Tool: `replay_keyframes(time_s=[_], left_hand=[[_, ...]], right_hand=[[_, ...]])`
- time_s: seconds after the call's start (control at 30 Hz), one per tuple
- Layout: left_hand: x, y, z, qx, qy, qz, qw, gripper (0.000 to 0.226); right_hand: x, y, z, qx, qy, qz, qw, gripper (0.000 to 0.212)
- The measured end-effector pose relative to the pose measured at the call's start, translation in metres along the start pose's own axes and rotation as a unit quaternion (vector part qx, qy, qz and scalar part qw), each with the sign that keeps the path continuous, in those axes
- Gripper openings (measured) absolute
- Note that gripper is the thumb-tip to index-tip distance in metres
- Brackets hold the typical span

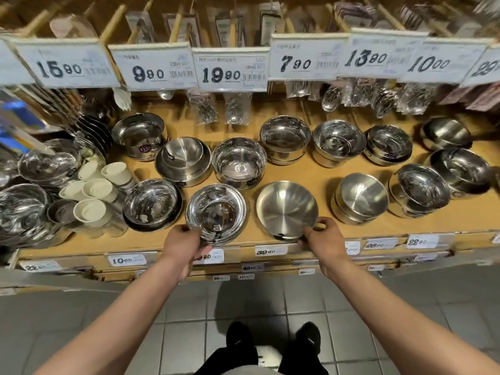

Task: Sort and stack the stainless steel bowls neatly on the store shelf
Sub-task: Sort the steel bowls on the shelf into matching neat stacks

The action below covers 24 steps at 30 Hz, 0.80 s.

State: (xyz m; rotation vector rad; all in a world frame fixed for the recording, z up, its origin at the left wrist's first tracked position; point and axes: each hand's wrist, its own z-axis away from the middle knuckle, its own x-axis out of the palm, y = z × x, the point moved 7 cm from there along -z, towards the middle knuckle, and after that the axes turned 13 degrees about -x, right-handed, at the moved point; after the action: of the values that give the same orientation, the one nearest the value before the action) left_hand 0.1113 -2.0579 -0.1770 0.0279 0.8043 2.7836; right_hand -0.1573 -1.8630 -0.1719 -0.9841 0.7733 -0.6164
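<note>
The wooden shelf (319,174) across the middle of the frame carries stainless steel bowls, single and in nested stacks.

Lower centre: a mirror-polished bowl stack (216,213) sits at the front edge, a smaller bowl nested inside the larger. The left hand (186,246) grasps its near rim, thumb over the lip, fingers curled beneath.

Just to its right: a brushed matte bowl (286,211), round, satin finish, tilted toward the camera, nothing inside. The right hand (323,238) pinches its near right rim between thumb and fingertips.

Centre row: a brushed flat-sided bowl (183,165) holds a smaller brushed bowl; beside it stands a polished straight-walled bowl (239,163) with a dark label on its side.

Right half: further nested stacks (418,189), some polished, some brushed, a few leaning.

Lower left: white cups (94,189) lying on their sides, wedged between polished bowls.

Upper frame: price cards (231,69) hang in a row, partly blocking packaged ladles and spoons (234,109) behind them. Small price labels (266,250) line the shelf's front edge. Grey floor tiles (189,320) and dark shoes (239,338) show at the bottom.
</note>
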Motion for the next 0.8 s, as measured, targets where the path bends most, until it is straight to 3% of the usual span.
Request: replay_keyframes(time_s=[0.4, 0.8], left_hand=[[0.003, 0.001, -0.002, 0.006, 0.007, 0.027, 1.000, 0.030], [-0.002, -0.002, -0.003, -0.012, 0.007, 0.016, 1.000, 0.022]], right_hand=[[0.003, 0.002, -0.008, 0.002, 0.001, -0.008, 1.000, 0.025], [0.016, -0.004, -0.005, 0.034, -0.042, -0.048, 0.997, 0.027]])
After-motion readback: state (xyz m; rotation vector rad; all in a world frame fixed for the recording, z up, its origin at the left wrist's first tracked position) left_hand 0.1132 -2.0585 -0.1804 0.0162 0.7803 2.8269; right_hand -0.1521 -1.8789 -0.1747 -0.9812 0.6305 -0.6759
